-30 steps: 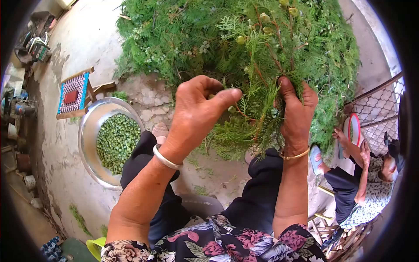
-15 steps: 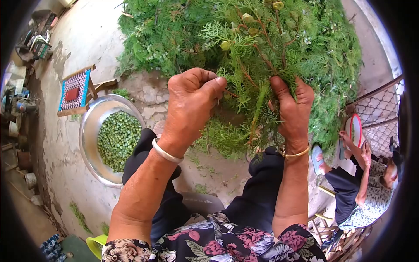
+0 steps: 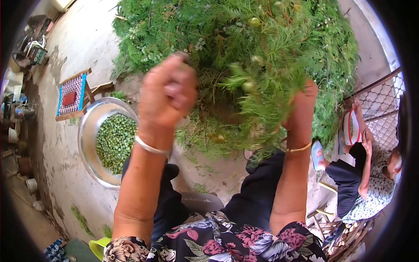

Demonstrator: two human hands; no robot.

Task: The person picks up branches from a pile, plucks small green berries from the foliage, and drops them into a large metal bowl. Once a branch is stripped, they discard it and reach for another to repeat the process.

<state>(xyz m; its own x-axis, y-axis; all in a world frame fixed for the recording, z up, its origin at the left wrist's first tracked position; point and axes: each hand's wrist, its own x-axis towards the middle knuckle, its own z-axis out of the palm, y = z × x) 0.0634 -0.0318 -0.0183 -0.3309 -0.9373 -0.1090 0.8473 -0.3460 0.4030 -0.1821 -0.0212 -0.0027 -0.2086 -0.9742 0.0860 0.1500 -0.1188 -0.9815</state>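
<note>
My left hand point(image 3: 168, 91) is closed and blurred by motion, held up between the metal basin and the branch; whatever its fingers may hold is too small to tell. My right hand point(image 3: 303, 102) grips a leafy green branch point(image 3: 266, 87) with a few round yellow-green cones, and the foliage partly covers its fingers. Behind and beyond both hands spreads a large heap of cut green branches point(image 3: 161, 37). At the left, a wide metal basin point(image 3: 89, 144) holds many small green cones point(image 3: 115, 142).
A woven-top folding stool point(image 3: 72, 97) stands beyond the basin. At the right a seated person point(image 3: 371, 179) has a red-rimmed container point(image 3: 352, 126) near their hands, beside a wire mesh panel point(image 3: 386, 126). A yellow-green container point(image 3: 99, 248) is at lower left. Sticks lie at lower right.
My left hand has moved left, away from the branch, still closed. The branch in my right hand has shifted and its foliage now covers more of the fingers. The red-rimmed container has tilted slightly.
</note>
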